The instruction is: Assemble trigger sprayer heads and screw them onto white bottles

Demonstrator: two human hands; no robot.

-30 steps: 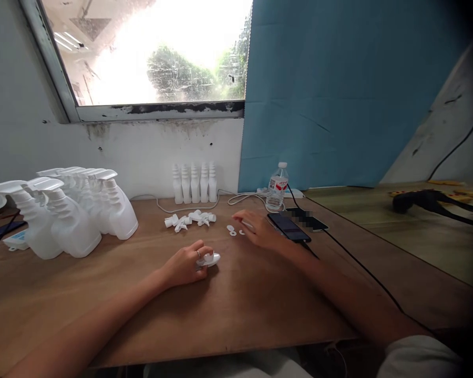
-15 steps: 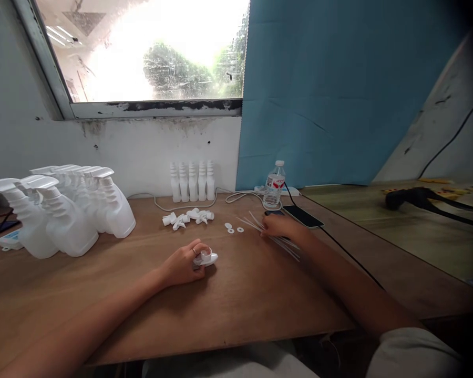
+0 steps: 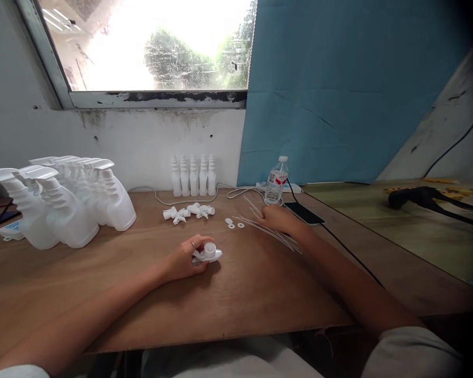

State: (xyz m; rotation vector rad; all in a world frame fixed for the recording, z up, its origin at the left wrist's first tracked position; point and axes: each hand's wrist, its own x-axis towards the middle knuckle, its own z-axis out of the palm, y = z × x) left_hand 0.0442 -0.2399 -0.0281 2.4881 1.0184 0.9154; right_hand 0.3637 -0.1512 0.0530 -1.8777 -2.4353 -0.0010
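My left hand [image 3: 189, 258] is closed around a white trigger spray head [image 3: 210, 251], its round collar facing up, just above the wooden table. Further right, my right hand [image 3: 278, 218] has its fingers pinched at a bundle of thin translucent dip tubes [image 3: 274, 232]. One tube [image 3: 252, 203] slants up and left from these fingertips, apart from the others. Between the hands lie several small white washers [image 3: 231, 226]. Behind the left hand, a small heap of white spray heads [image 3: 189, 212] rests on the table.
Assembled white spray bottles [image 3: 73, 210] stand at the left. Several slim white bottles [image 3: 194, 178] line the wall. A water bottle [image 3: 276, 184], a phone [image 3: 304, 213] with a black cable and a white cord [image 3: 236, 192] lie beyond the right hand. The table's front edge is near me.
One tube's end has risen away from the bundle at my right fingertips. My left hand has turned the spray head slightly, showing more of its collar. The view has tilted a little downward.
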